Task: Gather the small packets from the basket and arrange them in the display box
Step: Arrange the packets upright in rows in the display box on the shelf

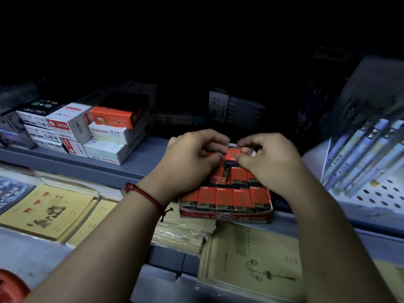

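A red cardboard display box (225, 217) marked 2B sits on the grey shelf's front edge. Its front row holds several small red and black packets (225, 199) standing side by side, with more packets in a row behind. My left hand (192, 158) and my right hand (269, 160) meet over the back of the box. Both pinch one red packet (233, 154) between fingertips, held at the back row. A red cord bracelet circles my left wrist. The basket is not visible.
Stacked stationery boxes (98, 130) stand on the shelf (72, 162) to the left. Yellow exercise books (50, 211) and green ones (251, 259) lie on the lower level. A perforated rack of pens (367, 154) leans at the right. The shelf's back is dark.
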